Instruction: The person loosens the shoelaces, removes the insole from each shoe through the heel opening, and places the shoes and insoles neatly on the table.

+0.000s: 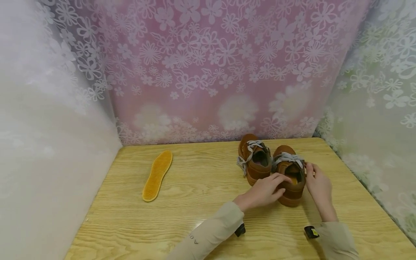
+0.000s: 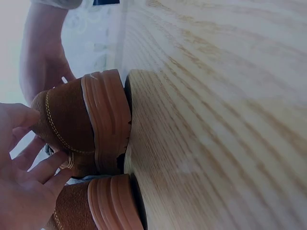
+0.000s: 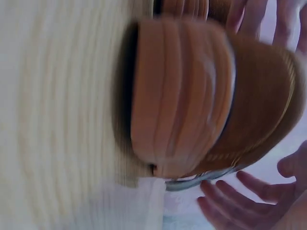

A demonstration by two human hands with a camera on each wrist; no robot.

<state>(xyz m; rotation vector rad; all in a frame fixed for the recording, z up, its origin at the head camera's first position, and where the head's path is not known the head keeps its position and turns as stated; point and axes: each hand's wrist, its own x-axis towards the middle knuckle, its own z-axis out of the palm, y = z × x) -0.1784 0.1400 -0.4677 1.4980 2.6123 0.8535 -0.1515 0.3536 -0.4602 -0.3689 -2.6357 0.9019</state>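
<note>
Brown, suede-like uppers covered two shoes, standing upright side by side toward the back right of the desk (image 1: 113, 216). Each had one lace, flat and pale grey; the nearer shoe (image 1: 290, 201) carried its lace (image 1: 289, 157) across the front, while the farther shoe (image 1: 259, 169) had loops of its lace (image 1: 241, 163) drooping down one side. From the wrists, the nearer shoe's heel looked rounded, with stitching (image 2: 53, 125) curving over it and a thick, smoother sole (image 3: 182, 96) ridged in several bands below.

Two hands worked at that nearer shoe. One, the left hand (image 1: 262, 190), reached over the heel, its fingers partly bent and spaced apart, touching the rim and the side; whether they gripped the rim I cannot tell. Opposite, the right hand (image 1: 319, 185) lay along the shoe's other side with its fingers loosely parted, thumb well away from them, clasping nothing.

Inside the shoe's opening showed one patch of orange-yellow lining (image 1: 294, 179). One orange-yellow insole (image 1: 157, 177), long, narrow-waisted and fuzzy, lay flat and alone on the left of the desk.

Two beige sleeves (image 1: 211, 231) covered the forearms. Wavy wood grain ran across the desk, and behind it hung a pink sheet (image 1: 201, 90) printed with white flowers.
</note>
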